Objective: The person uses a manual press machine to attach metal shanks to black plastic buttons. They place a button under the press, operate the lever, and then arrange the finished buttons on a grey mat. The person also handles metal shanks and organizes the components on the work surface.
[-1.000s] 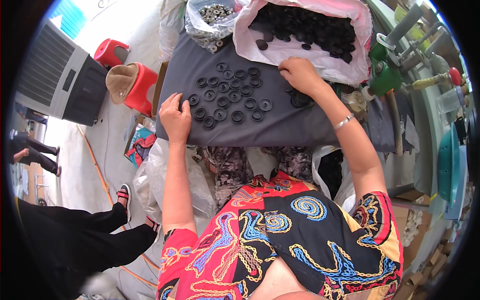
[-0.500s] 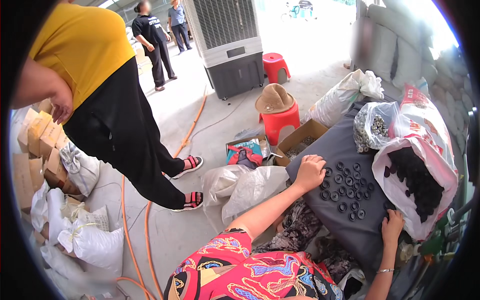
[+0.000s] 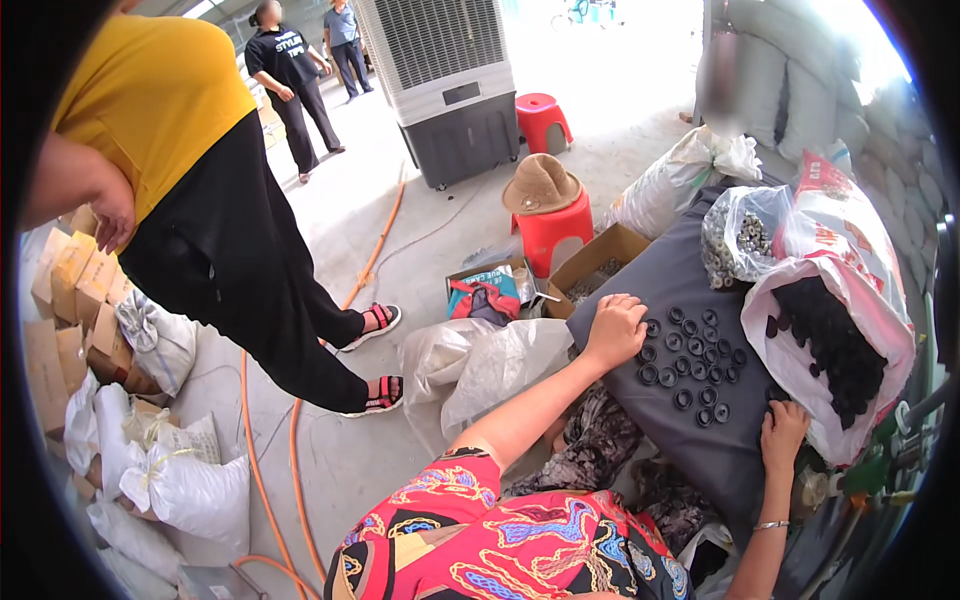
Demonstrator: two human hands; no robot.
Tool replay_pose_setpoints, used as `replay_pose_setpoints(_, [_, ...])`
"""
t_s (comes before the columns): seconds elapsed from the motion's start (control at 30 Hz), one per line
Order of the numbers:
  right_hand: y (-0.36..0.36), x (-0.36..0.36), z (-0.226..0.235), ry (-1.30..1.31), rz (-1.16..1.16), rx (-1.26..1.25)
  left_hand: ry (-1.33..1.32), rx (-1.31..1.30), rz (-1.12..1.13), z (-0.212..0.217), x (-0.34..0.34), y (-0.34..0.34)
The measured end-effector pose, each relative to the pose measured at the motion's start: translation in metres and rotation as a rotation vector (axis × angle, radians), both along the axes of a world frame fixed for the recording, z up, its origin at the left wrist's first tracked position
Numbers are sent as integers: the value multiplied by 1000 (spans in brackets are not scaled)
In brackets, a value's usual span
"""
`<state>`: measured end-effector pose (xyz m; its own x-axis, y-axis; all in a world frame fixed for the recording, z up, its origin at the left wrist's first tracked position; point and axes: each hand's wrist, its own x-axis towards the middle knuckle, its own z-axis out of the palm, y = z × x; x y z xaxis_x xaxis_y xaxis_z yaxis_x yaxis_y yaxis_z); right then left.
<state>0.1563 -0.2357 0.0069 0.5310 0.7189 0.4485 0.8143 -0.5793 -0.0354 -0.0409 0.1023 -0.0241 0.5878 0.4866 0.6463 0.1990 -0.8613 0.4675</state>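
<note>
Grey cloth covers the counter under both my hands, and small black rings lie scattered on it in a loose cluster between them. My left hand rests at the near-left edge of that cluster, fingers curled down onto the cloth; whether its grip is clamped on a ring I cannot tell, since the fingertips are tucked under. My right hand lies flat, fingers spread and apart, just beyond the lower right of the rings, its fingertips at the mouth of a white sack full of dark pieces. I wear a thin bracelet on that wrist. Past the sack, farther from my right hand, sits a clear bag of pale metal parts. To the left of my left hand a cardboard box stands open on the floor, and beyond it a red stool carries a tan hat. Well off to my left a person in a yellow top and black trousers stands on the concrete, near an orange hose.
</note>
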Motion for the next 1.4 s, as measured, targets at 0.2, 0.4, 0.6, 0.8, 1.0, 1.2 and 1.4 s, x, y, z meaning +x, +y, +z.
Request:
replay_pose_setpoints(0.2, [-12, -5, 9, -37, 7, 94, -27, 50, -65, 2, 11, -3])
replay_pose_setpoints(0.4, [29, -7, 16, 47, 128, 80, -19, 202, -28, -4, -1, 13])
replay_pose_setpoints(0.6, [34, -1, 5, 296, 163, 70, 63, 80, -62, -5, 12, 13])
replay_pose_setpoints(0.8, [39, 10, 10, 111, 109, 95, 77, 56, -56, -6, 11, 10])
replay_pose_setpoints(1.0, [-4, 3, 34, 147, -33, -61, 78, 59, -51, -8, 9, 12])
replay_pose_setpoints(1.2, [0, -16, 23, 11, -226, -249, 63, 75, -68, -11, 11, 14])
replay_pose_setpoints(1.4, [11, 4, 7, -7, -268, -256, 68, 77, -60, -11, 12, 16])
